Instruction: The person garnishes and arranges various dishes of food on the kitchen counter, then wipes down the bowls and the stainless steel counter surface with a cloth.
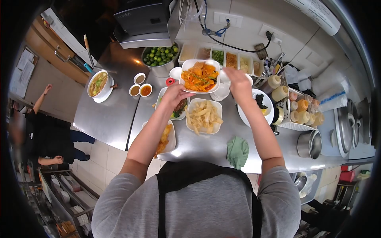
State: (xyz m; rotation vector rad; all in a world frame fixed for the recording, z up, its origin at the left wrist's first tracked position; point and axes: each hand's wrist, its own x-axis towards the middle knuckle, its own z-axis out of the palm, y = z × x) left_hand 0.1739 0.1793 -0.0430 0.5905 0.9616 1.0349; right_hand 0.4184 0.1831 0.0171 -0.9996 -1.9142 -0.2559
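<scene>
A white square bowl (pixel 203 92) of orange saucy food with green strips (pixel 198 77) is gripped by my left hand (pixel 174 96) at its lower left corner. It is raised over the counter. My right hand (pixel 238 82) is just right of the bowl, beside the topping containers; motion smears its fingers, so I cannot tell whether they hold anything. Just below the raised bowl stands a dish of pale fried strips (pixel 204 116). A dish with meat and greens (pixel 180 109) is partly hidden by my left hand. Another dish of golden fried food (pixel 164 139) sits beside my left forearm.
Limes fill a metal pot (pixel 160 70) near topping containers (pixel 231 59). Small sauce cups (pixel 146 90) and a soup bowl (pixel 98 84) stand left. On the right are a plate (pixel 246 115), a bottle basket (pixel 295 126) and a green cloth (pixel 238 152). A person (pixel 49 135) stands at left.
</scene>
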